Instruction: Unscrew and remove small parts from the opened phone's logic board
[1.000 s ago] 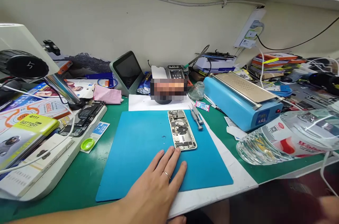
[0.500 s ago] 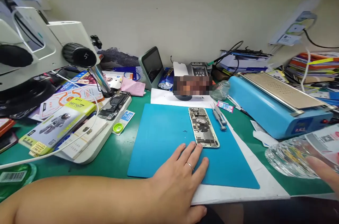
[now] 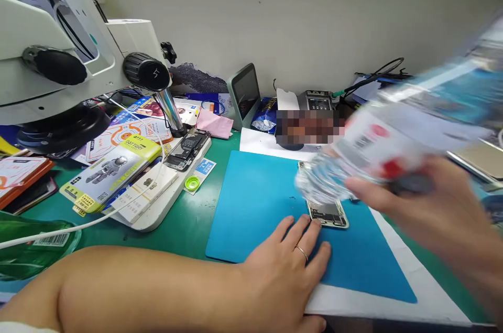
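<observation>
My left hand (image 3: 288,265) lies flat with fingers spread on the blue mat (image 3: 251,196), a ring on one finger. Its fingertips reach the lower left corner of an opened phone (image 3: 329,215), whose inner parts show. Over the phone's upper part, my right hand (image 3: 432,202) grips a clear plastic bottle (image 3: 365,147) with a white and red label. The bottle is tilted, its base toward the phone, and it is blurred by motion. It hides much of the phone and the tools beside it.
A microscope (image 3: 113,68) overhangs the left side. Beneath it are a battery box (image 3: 112,173) and another opened phone (image 3: 186,149) on a white base. A green bottle (image 3: 39,244) is at the lower left; a small screen (image 3: 247,94) stands behind the mat.
My right hand has lifted the clear bottle from the right side of the bench and brought it left over the phone. My left hand stays by the phone; the view has shifted.
</observation>
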`<state>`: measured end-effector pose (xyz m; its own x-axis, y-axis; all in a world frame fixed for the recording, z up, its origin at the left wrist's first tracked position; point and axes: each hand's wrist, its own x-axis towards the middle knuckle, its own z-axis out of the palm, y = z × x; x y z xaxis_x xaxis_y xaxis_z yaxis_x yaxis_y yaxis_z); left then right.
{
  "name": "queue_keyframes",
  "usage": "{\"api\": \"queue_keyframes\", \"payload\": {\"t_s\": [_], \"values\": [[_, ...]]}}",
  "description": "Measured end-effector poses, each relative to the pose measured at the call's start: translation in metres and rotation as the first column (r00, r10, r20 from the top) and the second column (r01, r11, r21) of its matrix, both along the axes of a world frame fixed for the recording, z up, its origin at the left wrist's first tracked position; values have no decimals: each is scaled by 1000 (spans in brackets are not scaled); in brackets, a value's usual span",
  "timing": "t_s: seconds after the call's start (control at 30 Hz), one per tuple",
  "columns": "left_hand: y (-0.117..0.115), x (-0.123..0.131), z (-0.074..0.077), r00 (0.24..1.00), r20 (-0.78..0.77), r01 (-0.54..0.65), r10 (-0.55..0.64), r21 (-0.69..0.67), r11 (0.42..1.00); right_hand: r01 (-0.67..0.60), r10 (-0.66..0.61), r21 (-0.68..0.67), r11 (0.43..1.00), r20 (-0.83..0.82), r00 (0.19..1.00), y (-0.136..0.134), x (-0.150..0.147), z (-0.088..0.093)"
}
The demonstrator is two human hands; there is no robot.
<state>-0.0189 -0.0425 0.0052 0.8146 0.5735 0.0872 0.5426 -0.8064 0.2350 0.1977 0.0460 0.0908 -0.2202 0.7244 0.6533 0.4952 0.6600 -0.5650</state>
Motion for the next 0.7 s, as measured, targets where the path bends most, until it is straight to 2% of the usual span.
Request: {"api": "queue_keyframes", "payload": {"t_s": [0.03, 0.1, 0.2, 0.27, 0.4, 0.53, 0.7], "values": [[2, 0, 0, 1000, 3, 2, -2, 1, 1000, -62, 63, -146, 987, 7, 998, 12, -35, 6], [4, -1, -1, 1000, 5, 16, -16, 8, 1000, -120, 115, -269, 956, -37, 993, 40, -96, 9], [6, 1, -6, 1000, 4, 23, -24, 81, 996, -148, 148, -305, 941, -22, 989, 82, -157, -5], [5, 4, -11, 999, -10, -46, 49, 198, 979, -124, 137, -351, 928, 13, 990, 104, -180, -18], [6, 10, -24, 992, -18, -110, 125, 355, 928, -92, 116, -371, 924, 43, 992, 128, -202, -37], [11, 12, -32, 998, 12, -59, 58, 373, 926, -65, 108, -351, 934, 104, 989, 133, -207, -45], [8, 11, -29, 993, 29, -116, 113, 374, 920, -63, 136, -329, 942, 205, 969, 125, -203, -48]]}}
